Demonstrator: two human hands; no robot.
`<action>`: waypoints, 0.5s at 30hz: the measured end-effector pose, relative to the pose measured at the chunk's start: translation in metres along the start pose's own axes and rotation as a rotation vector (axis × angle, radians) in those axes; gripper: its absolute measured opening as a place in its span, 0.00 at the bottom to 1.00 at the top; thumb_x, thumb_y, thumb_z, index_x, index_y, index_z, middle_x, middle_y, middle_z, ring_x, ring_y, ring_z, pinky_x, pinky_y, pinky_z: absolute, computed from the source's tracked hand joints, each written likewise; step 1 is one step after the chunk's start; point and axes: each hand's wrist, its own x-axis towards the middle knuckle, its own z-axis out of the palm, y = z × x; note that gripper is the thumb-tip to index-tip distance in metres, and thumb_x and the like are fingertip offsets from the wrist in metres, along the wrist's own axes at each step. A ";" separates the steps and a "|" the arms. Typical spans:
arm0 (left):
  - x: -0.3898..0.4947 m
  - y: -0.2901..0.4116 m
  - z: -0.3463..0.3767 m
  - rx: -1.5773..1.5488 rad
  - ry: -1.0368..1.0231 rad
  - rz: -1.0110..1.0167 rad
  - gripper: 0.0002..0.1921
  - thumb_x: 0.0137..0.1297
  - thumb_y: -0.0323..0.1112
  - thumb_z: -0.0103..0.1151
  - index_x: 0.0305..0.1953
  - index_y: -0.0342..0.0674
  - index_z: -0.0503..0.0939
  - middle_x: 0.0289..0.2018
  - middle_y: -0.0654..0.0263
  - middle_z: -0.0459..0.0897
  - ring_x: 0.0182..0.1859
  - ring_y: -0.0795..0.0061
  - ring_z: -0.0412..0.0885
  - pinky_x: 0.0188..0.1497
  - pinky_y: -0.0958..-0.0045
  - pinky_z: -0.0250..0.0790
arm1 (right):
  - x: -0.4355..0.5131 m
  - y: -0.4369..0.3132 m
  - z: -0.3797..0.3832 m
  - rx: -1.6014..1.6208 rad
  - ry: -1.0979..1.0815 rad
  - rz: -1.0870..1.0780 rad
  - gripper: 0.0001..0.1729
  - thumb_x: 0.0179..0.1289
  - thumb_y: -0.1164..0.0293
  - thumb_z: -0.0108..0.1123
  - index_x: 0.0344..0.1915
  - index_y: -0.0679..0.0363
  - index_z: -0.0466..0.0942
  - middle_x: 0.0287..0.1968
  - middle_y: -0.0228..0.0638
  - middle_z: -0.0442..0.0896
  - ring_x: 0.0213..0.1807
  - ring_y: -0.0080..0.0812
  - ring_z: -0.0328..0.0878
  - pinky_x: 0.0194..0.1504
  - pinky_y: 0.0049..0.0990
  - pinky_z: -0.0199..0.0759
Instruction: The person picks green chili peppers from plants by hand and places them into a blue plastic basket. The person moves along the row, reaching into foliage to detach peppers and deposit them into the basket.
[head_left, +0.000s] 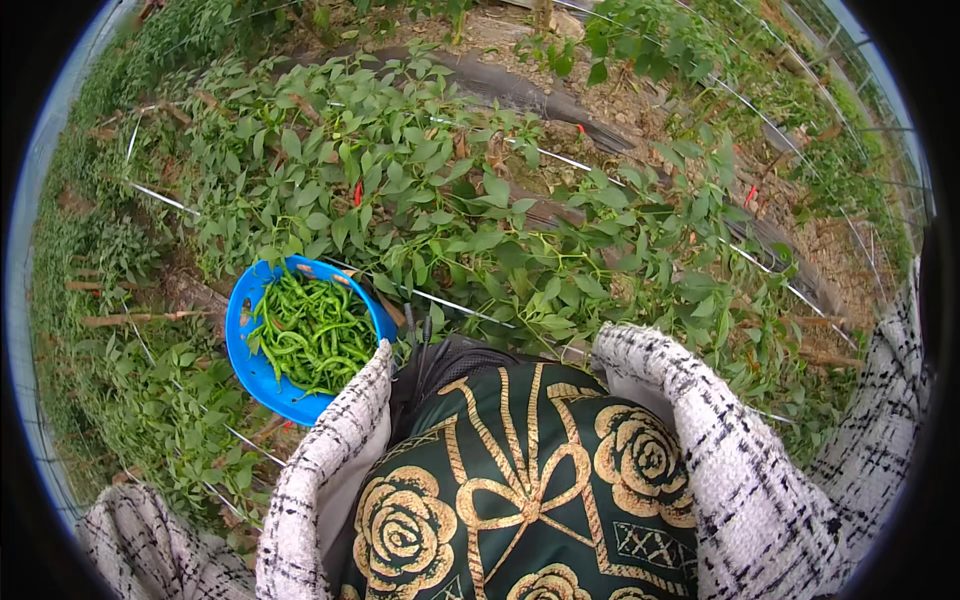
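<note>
Both of my hands are out of view. Only the black-and-white checked sleeves show, the left sleeve at the lower left and the right sleeve at the right rim. Beside my open jacket, on the left, is a blue plastic basket with openings in its wall. Long green chili peppers fill much of it. What supports the basket is hidden. Before me grows a row of pepper plants, with a red chili hanging among the leaves.
White support strings run along both sides of the row, tied to wooden stakes. Beyond lie dark plastic mulch film and bare soil. More plants grow at the left. Thin black cables stick up near my waist.
</note>
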 end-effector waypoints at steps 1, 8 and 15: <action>-0.004 0.000 0.000 -0.010 0.029 -0.007 0.19 0.59 0.31 0.49 0.52 0.36 0.67 0.29 0.67 0.72 0.15 0.88 0.56 0.14 0.86 0.47 | 0.001 0.003 0.008 0.000 -0.010 0.004 0.14 0.62 0.64 0.51 0.40 0.62 0.75 0.29 0.36 0.77 0.31 0.22 0.71 0.35 0.22 0.66; 0.014 0.069 -0.023 -0.171 0.427 0.205 0.18 0.59 0.30 0.49 0.52 0.35 0.67 0.28 0.67 0.73 0.14 0.89 0.56 0.13 0.87 0.46 | 0.006 -0.095 -0.080 0.076 0.037 -0.045 0.13 0.62 0.64 0.51 0.39 0.62 0.76 0.27 0.35 0.77 0.30 0.21 0.71 0.34 0.22 0.66; 0.111 0.133 -0.085 -0.559 0.945 0.472 0.18 0.59 0.29 0.48 0.52 0.35 0.68 0.28 0.67 0.73 0.14 0.90 0.55 0.12 0.88 0.45 | 0.161 -0.112 -0.144 0.360 0.030 0.030 0.13 0.60 0.65 0.52 0.36 0.65 0.75 0.24 0.34 0.77 0.27 0.23 0.70 0.32 0.23 0.66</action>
